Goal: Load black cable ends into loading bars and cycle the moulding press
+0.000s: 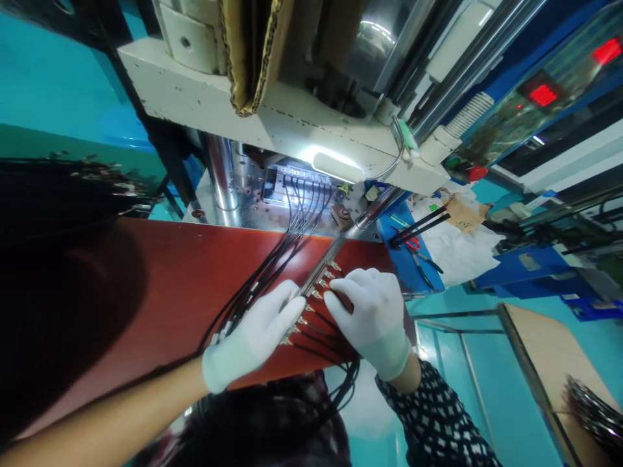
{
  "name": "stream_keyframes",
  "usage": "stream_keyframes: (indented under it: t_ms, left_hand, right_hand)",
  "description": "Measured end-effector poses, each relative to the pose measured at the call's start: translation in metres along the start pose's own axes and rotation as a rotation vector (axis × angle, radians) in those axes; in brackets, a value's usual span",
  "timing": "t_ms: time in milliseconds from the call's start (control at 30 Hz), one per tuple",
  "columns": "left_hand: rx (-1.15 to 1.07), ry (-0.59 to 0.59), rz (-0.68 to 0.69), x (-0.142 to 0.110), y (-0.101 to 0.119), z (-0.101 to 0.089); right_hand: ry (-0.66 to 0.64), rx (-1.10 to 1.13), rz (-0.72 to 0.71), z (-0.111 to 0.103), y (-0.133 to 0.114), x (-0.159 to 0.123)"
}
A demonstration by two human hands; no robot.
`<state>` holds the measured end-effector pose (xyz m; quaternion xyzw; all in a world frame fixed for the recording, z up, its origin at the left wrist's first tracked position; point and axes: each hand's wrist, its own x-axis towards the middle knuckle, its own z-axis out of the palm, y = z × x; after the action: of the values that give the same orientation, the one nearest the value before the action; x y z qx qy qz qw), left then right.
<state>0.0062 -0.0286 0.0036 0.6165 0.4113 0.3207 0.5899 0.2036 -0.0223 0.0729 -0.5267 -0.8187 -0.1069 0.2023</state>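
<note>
A narrow metal bar fixture (317, 267) lies slanted over the red-brown work board (170, 272), with several small metal connectors (309, 309) lined along its right side. My gloved left hand (256, 327) grips the bar, thumb pressed on its top near the middle. From the connectors, black cables (318, 332) run right and hang over the board's front edge. My gloved right hand (372, 311) pinches a cable end at the bar's right side; its fingers partly hide that end. To the left, another bundle of black cables (272, 259) stretches from the machine past my left hand.
Ahead stands a press machine (272, 117) with a lit lower mould (296, 188) where cable ends sit. A dark heap of cables (63, 201) is at left. Pliers (422, 269) lie on a blue surface at right, beside white plastic (472, 253). A red button (477, 173) sits above.
</note>
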Motion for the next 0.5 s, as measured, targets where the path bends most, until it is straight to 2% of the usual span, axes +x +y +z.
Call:
stream_keyframes:
  t_ms: [200, 500]
  left_hand:
    - [0.032, 0.007, 0.002, 0.0, -0.001, 0.0]
    - [0.037, 0.022, 0.014, 0.002, 0.0, 0.0]
  right_hand:
    - [0.032, -0.076, -0.039, 0.013, -0.003, 0.004]
    - [0.062, -0.029, 0.012, 0.001, 0.007, 0.003]
